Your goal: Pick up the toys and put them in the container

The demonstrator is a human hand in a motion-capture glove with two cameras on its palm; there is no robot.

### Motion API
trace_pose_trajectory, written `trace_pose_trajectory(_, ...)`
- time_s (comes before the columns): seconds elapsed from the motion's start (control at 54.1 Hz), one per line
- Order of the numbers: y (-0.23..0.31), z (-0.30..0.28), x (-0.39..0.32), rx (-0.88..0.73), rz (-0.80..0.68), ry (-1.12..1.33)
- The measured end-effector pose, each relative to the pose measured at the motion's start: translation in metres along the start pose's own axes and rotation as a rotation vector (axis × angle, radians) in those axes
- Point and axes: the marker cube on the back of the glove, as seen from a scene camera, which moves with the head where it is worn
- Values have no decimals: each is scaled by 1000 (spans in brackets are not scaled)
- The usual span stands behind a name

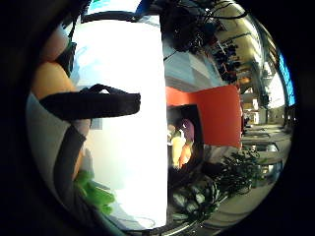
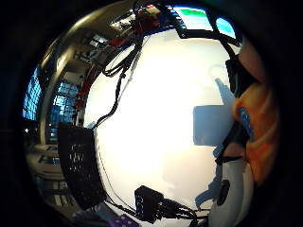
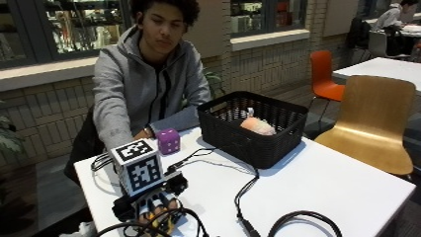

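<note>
White table (image 3: 315, 182) bears black basket (image 3: 253, 129); gloved right hand's (image 3: 152, 207) fingers curl round orange toy (image 2: 258, 130).

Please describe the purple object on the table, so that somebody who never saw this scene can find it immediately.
Start from the white table and find the black woven basket standing on it. Beside the basket, at the table edge nearest the seated person, stands a small purple die. It is the only purple thing on the table, a cube with pale dots.
</note>
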Motion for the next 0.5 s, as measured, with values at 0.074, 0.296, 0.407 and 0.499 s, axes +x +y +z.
trace_pose_trajectory(0.074, -1, -9, -5, 10, -20, -48)
trace_pose_trajectory(0.296, 25, -95, -97, 55, -268, -267)
trace_pose_trajectory(0.407, 60, -135, -177, 141, -523, -272)
trace_pose_trajectory(0.499, 83, -162, -234, 167, -729, -251)
